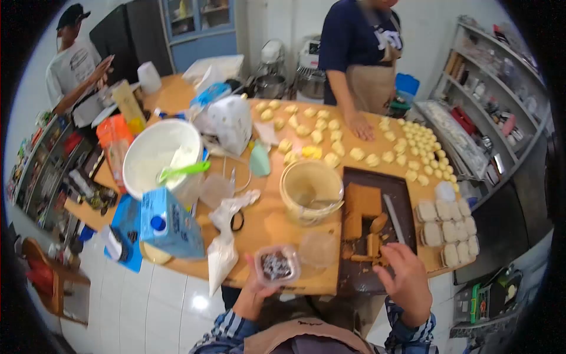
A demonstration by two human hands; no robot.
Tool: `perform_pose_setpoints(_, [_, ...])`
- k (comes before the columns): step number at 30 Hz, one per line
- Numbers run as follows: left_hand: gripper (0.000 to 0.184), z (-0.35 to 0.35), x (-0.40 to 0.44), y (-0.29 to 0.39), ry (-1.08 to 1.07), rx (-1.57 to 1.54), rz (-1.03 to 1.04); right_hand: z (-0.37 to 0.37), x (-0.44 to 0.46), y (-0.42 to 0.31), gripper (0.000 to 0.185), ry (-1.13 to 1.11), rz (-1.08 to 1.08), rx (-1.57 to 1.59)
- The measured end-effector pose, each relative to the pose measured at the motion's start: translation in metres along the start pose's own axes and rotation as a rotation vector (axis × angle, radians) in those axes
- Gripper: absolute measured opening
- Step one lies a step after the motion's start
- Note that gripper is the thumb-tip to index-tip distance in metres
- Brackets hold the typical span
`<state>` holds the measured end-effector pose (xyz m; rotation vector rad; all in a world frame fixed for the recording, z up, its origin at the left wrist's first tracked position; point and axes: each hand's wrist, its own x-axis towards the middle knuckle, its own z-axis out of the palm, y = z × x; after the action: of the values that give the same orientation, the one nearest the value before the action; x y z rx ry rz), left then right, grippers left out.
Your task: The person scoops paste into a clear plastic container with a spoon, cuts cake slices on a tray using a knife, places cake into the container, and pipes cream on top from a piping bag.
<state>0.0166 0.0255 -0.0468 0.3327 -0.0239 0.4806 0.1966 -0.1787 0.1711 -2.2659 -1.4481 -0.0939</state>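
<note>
My left hand (254,293) grips a small clear plastic cup (294,272) holding a dark brown filling with whitish bits on top. My right hand (408,278) hovers at the front of a dark baking tray (368,285), thumb and fingers apart, fingertips beside loose pieces of brown cake (373,243). I cannot tell whether they touch a piece. A larger block of cake (363,199) sits further back in the tray, with a long knife (394,218) to its right. Near the cup lies a clear plastic lid (317,249).
A cream tub (311,184) with a spoon stands left of the tray. A piping bag (221,259), blue carton (171,227) and white bowl (162,156) are at left. Lidded cups (448,230) are stacked right. Across the table, a person's hand (361,125) rests among dough balls (316,137).
</note>
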Motion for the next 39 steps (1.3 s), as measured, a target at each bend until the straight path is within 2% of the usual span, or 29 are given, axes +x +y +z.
perform_pose_setpoints(7, [0.094, -0.004, -0.004, -0.001, -0.031, -0.17, -0.015, -0.014, 0.009, 0.008, 0.033, -0.138, -0.1, -0.144])
perform_pose_setpoints(8, [0.093, -0.004, -0.005, 0.0, 0.057, -0.082, -0.007, -0.014, 0.009, 0.009, 0.032, -0.144, -0.121, -0.142])
perform_pose_setpoints(14, [0.091, 0.002, -0.004, 0.002, 0.027, -0.123, -0.038, -0.017, 0.006, 0.007, 0.04, -0.201, -0.037, -0.145])
perform_pose_setpoints(20, [0.089, 0.008, -0.005, 0.003, 0.057, -0.056, -0.053, -0.02, 0.014, 0.012, 0.042, -0.295, -0.097, -0.182])
perform_pose_setpoints(23, [0.089, 0.011, -0.004, 0.002, 0.119, -0.007, -0.024, -0.015, 0.037, 0.018, 0.04, -0.433, -0.02, -0.204])
perform_pose_setpoints(29, [0.088, 0.013, -0.001, 0.004, 0.069, -0.07, -0.042, 0.003, 0.1, 0.022, 0.03, -0.416, -0.137, -0.243])
perform_pose_setpoints(32, [0.088, 0.01, -0.003, 0.003, 0.12, -0.073, -0.045, 0.018, 0.131, 0.015, 0.019, -0.24, -0.378, -0.076])
perform_pose_setpoints(36, [0.086, 0.018, -0.005, 0.005, 0.206, 0.134, -0.018, 0.043, 0.166, -0.006, 0.016, -0.194, -0.402, -0.022])
perform_pose_setpoints(39, [0.084, 0.013, -0.003, 0.005, 0.131, 0.048, -0.017, 0.065, 0.189, -0.017, 0.016, -0.245, -0.377, -0.092])
